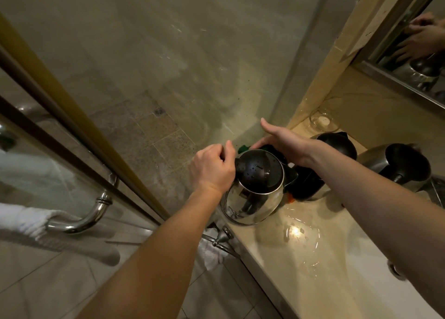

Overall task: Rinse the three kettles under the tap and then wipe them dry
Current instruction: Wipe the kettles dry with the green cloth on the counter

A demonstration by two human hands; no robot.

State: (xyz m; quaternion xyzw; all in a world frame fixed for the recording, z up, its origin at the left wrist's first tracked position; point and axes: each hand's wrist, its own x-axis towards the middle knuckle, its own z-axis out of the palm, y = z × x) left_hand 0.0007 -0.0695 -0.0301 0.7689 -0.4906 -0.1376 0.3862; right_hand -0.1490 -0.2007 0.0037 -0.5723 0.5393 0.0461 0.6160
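The near kettle [255, 198] stands at the 9 o'clock edge of the tabletop [269, 253]. The second kettle [337, 146] and third kettle [399, 167] stand in line toward 3 o'clock.

The left hand [212, 168] sits at the kettle's 9 o'clock side with its fingers curled. It cannot be told whether they close round the handle. The right hand [285, 146] has its fingers [258, 145] straight and the thumb spread, and reaches for the green cloth [243, 148] at the kettle's 12 o'clock.

Hazards:
- A puddle [298, 233] lies at the kettle's 5 o'clock. On this wet surface, wiping pressure toward 9 o'clock could slide the kettle off the edge to the floor [72, 282].
- The right forearm passes over the second kettle, so a lowered arm could knock it.
- If the left hand's hold is loose, the wet steel could slip.
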